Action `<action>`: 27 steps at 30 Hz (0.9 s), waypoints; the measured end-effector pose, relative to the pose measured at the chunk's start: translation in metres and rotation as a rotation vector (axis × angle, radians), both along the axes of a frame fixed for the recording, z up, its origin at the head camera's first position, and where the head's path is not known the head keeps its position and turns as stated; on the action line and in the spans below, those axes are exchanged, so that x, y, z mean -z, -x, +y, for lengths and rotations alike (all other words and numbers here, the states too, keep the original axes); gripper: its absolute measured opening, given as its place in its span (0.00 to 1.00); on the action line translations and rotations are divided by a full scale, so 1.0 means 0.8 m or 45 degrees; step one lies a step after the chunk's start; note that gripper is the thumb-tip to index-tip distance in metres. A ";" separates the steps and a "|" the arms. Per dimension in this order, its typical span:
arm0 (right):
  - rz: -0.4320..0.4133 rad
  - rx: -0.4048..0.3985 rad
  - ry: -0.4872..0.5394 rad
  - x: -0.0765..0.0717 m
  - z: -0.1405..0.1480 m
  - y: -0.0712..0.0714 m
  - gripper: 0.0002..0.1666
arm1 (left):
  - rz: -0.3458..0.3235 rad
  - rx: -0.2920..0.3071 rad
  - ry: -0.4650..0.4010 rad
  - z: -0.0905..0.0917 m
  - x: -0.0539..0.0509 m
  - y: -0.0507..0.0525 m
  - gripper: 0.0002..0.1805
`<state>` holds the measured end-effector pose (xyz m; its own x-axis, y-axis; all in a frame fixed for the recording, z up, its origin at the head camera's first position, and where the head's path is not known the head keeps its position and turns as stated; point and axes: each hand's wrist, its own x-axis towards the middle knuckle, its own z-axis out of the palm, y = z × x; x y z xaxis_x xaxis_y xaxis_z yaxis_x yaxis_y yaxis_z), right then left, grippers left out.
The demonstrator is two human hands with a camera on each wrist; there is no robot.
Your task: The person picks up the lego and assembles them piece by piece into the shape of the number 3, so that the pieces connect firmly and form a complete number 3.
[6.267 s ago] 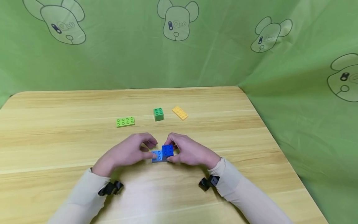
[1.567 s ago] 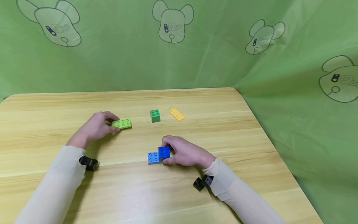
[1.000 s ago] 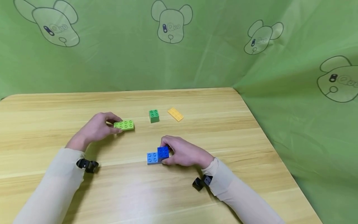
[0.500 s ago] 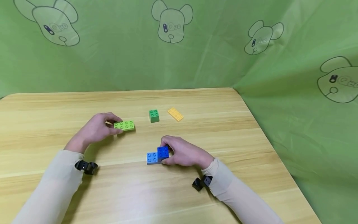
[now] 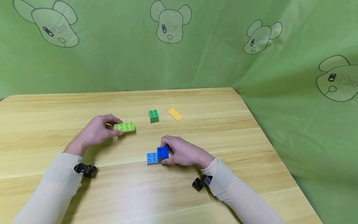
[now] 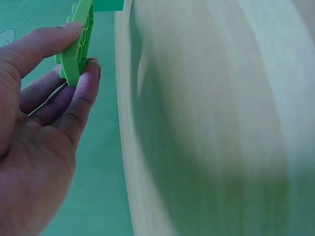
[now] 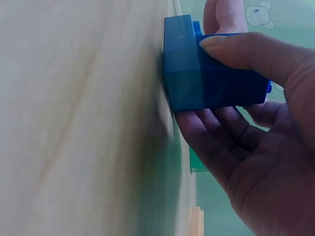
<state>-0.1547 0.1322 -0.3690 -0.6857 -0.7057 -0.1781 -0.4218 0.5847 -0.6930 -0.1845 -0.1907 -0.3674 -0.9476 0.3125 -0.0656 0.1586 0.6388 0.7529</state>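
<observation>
Left grip (image 5: 96, 130) pinches, extended well forward; right grip (image 5: 185, 151) likewise pinches, set further back. Left forearm (image 5: 48, 188) and right forearm (image 5: 241, 193) angle inward.

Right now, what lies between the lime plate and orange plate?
In the head view, the green block stands between the lime plate and the orange plate.

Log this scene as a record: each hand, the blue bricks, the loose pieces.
Left hand: pinches lime plate, clear of the table
Right hand: holds dark blue brick
Blue bricks: dark blue brick on the right end of light blue brick
Loose pieces: green brick and yellow plate on the table, yellow plate to the right
</observation>
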 end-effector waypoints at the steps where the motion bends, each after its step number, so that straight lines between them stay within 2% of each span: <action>1: 0.000 0.000 0.000 0.000 0.000 0.000 0.17 | 0.004 0.000 -0.004 0.000 0.001 0.000 0.22; 11: -0.009 -0.003 -0.014 -0.002 -0.001 0.002 0.17 | 0.031 -0.018 -0.038 0.000 0.002 -0.003 0.22; 16: -0.009 -0.008 -0.012 -0.002 -0.001 0.002 0.17 | 0.010 -0.035 -0.057 0.004 -0.001 -0.008 0.22; 27: -0.013 0.005 -0.019 -0.002 -0.001 0.001 0.17 | -0.065 -0.126 -0.096 0.014 -0.004 -0.019 0.25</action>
<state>-0.1552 0.1312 -0.3676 -0.6864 -0.7005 -0.1953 -0.4128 0.5964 -0.6884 -0.1695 -0.1796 -0.3639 -0.9702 0.2234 -0.0943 0.0578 0.5908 0.8048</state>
